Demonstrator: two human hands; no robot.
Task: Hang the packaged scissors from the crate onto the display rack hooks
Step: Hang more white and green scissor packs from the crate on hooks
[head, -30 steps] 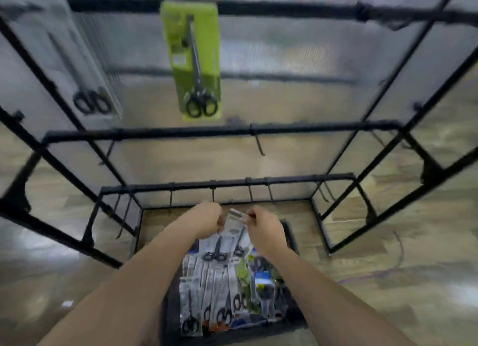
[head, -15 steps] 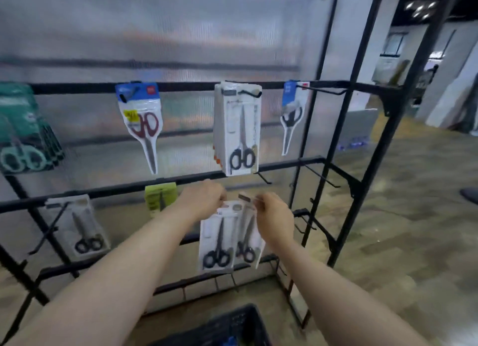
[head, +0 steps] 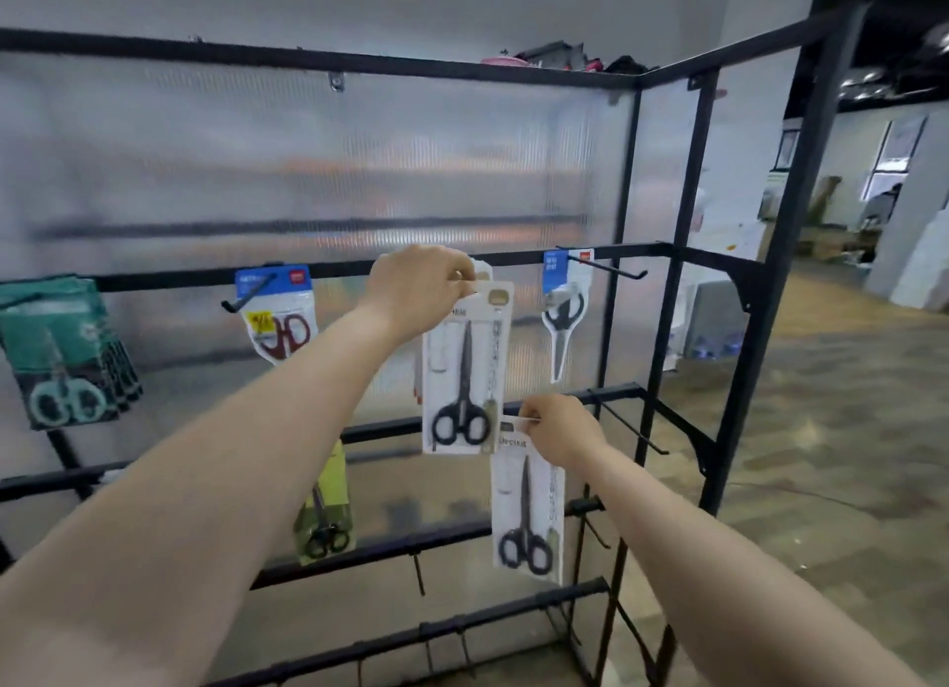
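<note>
Head view: left hand [head: 416, 288] covers upper pack [head: 464, 373] top corner.

Bright, even light is cast over the display rack [head: 627, 173], with daylight admitted through windows [head: 883, 173] far to its right. Soft glare is spread across the translucent panel [head: 257, 162] behind it. Its left end is blurred, and its bars are bowed by wide-angle distortion.
</note>
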